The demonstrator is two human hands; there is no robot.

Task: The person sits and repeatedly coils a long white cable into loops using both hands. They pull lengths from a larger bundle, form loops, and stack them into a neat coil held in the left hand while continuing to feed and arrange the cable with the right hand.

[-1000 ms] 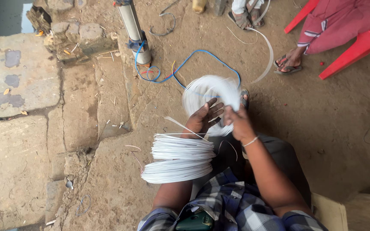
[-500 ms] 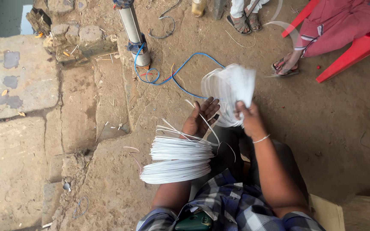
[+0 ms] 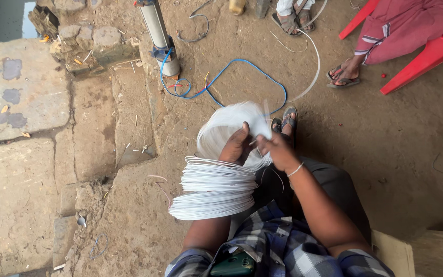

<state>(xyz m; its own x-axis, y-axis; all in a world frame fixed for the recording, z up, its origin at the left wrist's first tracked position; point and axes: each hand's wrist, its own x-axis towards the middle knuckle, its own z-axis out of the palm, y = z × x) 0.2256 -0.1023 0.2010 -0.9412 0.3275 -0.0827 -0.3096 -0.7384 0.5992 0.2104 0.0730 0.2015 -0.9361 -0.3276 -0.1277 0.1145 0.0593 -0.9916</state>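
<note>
Gripping the blurred white coil [image 3: 226, 125] at twelve o'clock, my left hand [image 3: 237, 146] and right hand [image 3: 278, 151] close their fingers on its loops; wound wire [image 3: 214, 190] rings my left forearm. Even, flat turns seem best.

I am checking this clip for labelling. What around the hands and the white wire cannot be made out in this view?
Head view:
- Loose white wire bundle at the hands: motion blur, single turns unreadable.
- Left hand fingertips: hidden in that bundle.
- What the right hand pinches: blurred.
- Left forearm: covered by the wire coil around it.
- Seated person: cut off by the top edge.
- Metal cylinder with the blue cable: top cut off.
</note>
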